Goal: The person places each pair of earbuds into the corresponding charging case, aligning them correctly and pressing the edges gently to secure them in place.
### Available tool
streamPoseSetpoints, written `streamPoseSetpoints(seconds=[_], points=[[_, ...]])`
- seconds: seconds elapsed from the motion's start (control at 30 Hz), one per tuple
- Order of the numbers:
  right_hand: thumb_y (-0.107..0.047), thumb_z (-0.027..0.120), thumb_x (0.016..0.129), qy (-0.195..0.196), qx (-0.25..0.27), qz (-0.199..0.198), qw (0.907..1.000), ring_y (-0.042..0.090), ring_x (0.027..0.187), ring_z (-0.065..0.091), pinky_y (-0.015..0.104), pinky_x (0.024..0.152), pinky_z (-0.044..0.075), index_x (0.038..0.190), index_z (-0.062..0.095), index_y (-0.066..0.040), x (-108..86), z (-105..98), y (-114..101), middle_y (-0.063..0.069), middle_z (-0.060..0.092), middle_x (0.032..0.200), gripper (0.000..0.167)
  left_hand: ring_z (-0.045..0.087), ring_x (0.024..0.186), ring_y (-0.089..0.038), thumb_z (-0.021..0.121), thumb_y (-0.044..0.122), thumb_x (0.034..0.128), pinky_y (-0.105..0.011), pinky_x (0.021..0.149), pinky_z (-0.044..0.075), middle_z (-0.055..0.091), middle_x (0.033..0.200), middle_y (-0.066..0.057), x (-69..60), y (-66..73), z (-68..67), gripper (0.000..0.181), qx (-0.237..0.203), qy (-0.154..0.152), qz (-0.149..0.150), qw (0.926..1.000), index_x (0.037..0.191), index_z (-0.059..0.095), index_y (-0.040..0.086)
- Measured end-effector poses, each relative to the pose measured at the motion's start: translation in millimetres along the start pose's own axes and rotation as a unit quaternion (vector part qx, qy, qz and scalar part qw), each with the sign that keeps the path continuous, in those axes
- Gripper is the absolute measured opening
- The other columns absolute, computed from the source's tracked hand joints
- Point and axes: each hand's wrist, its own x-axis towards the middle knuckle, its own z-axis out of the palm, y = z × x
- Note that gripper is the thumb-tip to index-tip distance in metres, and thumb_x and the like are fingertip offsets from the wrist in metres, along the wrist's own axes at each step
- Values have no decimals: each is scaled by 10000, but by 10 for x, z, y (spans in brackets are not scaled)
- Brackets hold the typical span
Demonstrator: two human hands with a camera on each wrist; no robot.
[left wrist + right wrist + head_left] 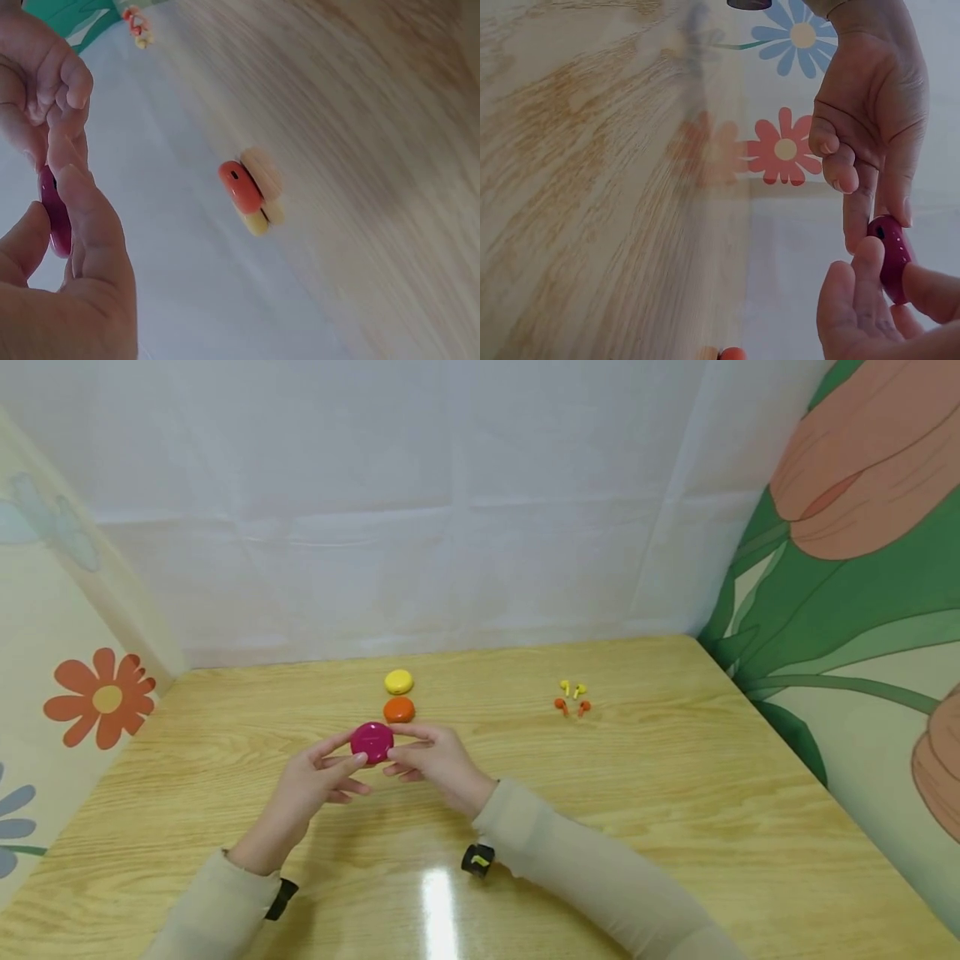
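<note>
A round, glossy magenta earbud case [372,743] is held above the table between both hands, its lid closed. My left hand [311,781] pinches its left edge between thumb and fingers. On the opposite edge, my right hand [442,762] pinches it too. The right wrist view shows the magenta case [894,259] edge-on, with a small dark opening in its side. Just beyond the hands sit an orange case [399,709] and, behind it, a yellow case [399,682], both closed.
Off to the right lie a pair of yellow earbuds [579,691] and a pair of orange earbuds [584,707]. The wooden table [637,827] ends at a white curtain [337,568] at the back. Flower-patterned panels [862,652] flank both sides.
</note>
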Motion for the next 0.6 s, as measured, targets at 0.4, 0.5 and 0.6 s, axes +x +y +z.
streamPoseSetpoints(seconds=[0.4, 0.5, 0.6], points=[[-2, 642, 910, 205, 87, 258, 9994, 275, 764, 719, 367, 719, 577, 1270, 633, -33, 40, 182, 89, 227, 710, 937, 361, 710, 714, -144, 581, 182, 992, -293, 659, 552, 679, 1128, -197, -16, -80, -142, 607, 183, -87, -194, 9996, 1489, 307, -32], [-1, 640, 908, 281, 73, 302, 9991, 297, 773, 719, 342, 688, 578, 1268, 632, -28, 61, 216, 122, 249, 701, 936, 360, 713, 725, -154, 581, 186, 992, -299, 664, 554, 677, 1130, -200, -17, -102, -176, 608, 245, -110, -267, 9993, 1490, 307, -28], [-4, 644, 907, 324, 67, 372, 9988, 319, 798, 718, 331, 678, 577, 1265, 634, -24, 83, 255, 155, 262, 696, 930, 358, 716, 735, -166, 580, 193, 993, -300, 658, 555, 688, 1107, -192, -1, -141, -227, 618, 273, -186, -315, 9990, 1493, 295, -32]])
